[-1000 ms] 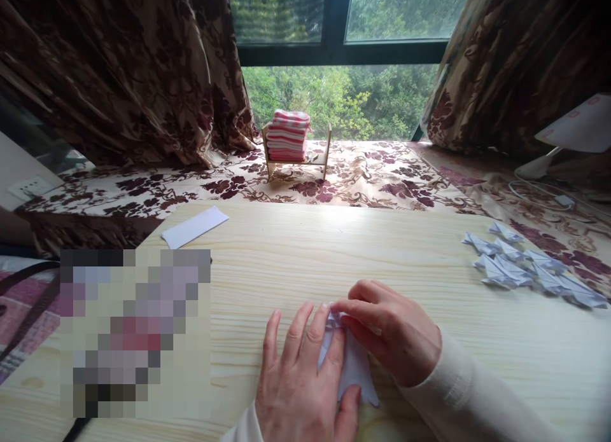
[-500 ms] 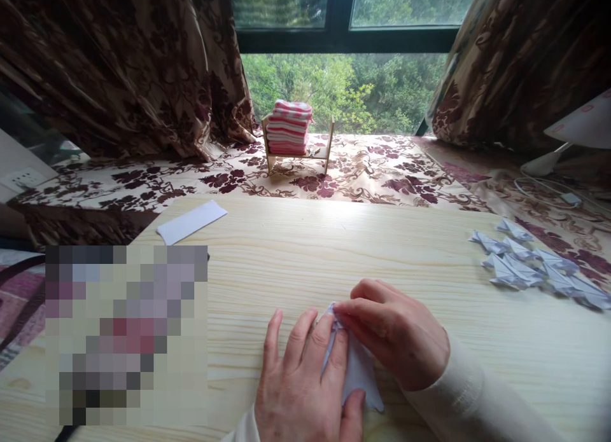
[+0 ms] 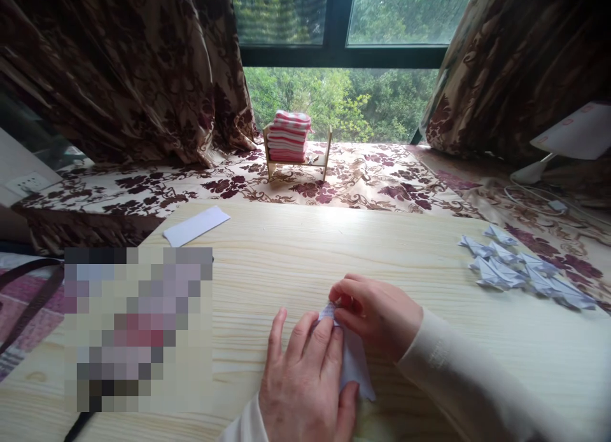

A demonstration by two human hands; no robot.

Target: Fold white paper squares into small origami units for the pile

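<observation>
A strip of white paper (image 3: 356,366) lies on the table, its far end folded to a point. My left hand (image 3: 305,372) rests palm down over the paper's left side, fingers stretched out and pressing on it. At the folded far end, my right hand (image 3: 377,308) has its thumb and forefinger pinched together at the paper's tip. The left fingertips hide part of the fold.
Several folded white paper pieces (image 3: 499,273) sit at the table's right. A flat paper strip (image 3: 196,226) lies at the back left. A blurred-out object (image 3: 138,331) is on the left. Behind the table stand a small wooden rack with striped folded cloths (image 3: 289,138) and a lamp (image 3: 570,133).
My right hand has shifted slightly to the left, its fingers now curled more tightly around the paper's tip. My left hand stays flat on the paper. The view has tilted a little.
</observation>
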